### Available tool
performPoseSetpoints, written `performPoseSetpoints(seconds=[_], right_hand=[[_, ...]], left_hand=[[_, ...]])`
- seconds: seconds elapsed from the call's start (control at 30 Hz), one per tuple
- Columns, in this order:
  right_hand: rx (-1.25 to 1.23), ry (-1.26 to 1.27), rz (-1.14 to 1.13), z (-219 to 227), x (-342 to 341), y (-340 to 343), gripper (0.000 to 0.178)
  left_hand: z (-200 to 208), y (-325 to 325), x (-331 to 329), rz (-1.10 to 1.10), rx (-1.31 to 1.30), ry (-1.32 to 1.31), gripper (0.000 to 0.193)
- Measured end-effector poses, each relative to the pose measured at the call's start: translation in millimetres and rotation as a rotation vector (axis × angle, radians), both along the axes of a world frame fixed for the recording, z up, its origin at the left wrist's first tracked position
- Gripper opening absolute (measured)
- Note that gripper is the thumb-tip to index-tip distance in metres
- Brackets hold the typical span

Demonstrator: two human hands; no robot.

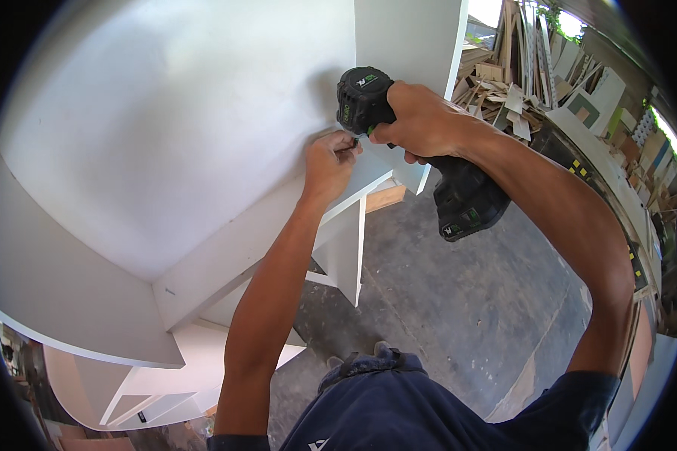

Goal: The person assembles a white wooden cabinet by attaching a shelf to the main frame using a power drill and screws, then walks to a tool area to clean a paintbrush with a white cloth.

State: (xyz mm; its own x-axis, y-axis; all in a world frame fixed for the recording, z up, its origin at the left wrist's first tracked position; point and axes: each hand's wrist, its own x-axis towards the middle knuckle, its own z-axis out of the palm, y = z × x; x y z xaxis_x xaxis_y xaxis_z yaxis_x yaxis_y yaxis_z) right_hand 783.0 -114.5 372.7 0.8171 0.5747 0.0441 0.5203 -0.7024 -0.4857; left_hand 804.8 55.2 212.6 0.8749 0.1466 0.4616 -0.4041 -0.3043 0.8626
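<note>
Black cordless drill with green accents [399, 143] sits upper centre of frame, nose against the edge of a white painted board panel [173, 135]. Right hand [421, 124] is clamped around its grip. Left hand [327, 161] pinches a small item at the drill tip, fingers together; the item cannot be identified. Grey concrete floor [466, 301] fills lower right; stacked wood offcuts [511, 83] lie upper right.

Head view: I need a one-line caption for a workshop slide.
Right hand presses a black cordless drill to a white cabinet panel while the left hand pinches something small at its tip.
</note>
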Motion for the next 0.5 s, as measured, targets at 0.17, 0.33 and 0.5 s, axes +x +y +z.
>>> performPoseSetpoints(seconds=[0.17, 0.33, 0.5], right_hand=[[0.023, 0.114, -0.029, 6, 3, 4, 0.032], [0.062, 0.199, -0.029, 6, 7, 7, 0.031], [0.027, 0.234, -0.057, 12, 7, 10, 0.031]], left_hand=[[-1, -3, 6, 0.016, 0.081, -0.052, 0.016], [-5, 0, 13, -0.003, 0.158, -0.065, 0.017], [-5, 1, 13, -0.002, 0.122, -0.016, 0.018]])
